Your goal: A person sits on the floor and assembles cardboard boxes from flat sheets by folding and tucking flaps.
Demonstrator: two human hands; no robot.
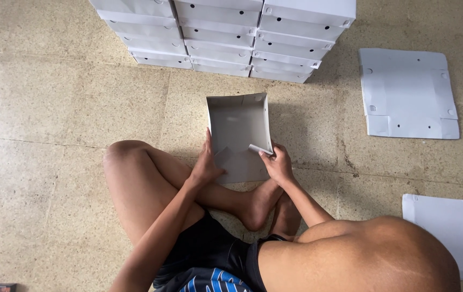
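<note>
In the middle of the frame a half-folded white cardboard box (239, 135) stands on the tiled floor (53, 108) just ahead of the person's crossed legs. Its far wall and both side walls are up; the near end, by judgement, is not yet closed. The left hand (205, 165) lies along the box's left edge, fingers stretched nearly flat against the card and thumb on the inside. The right hand (277, 162) pinches a small flap (258, 149) at the near right corner between thumb and fingertips. At the top, a stack of finished boxes (226, 38) stands in rows. At right, two flat sheets (410, 92) (447, 227) lie unfolded, so by the look of it more remain.
</note>
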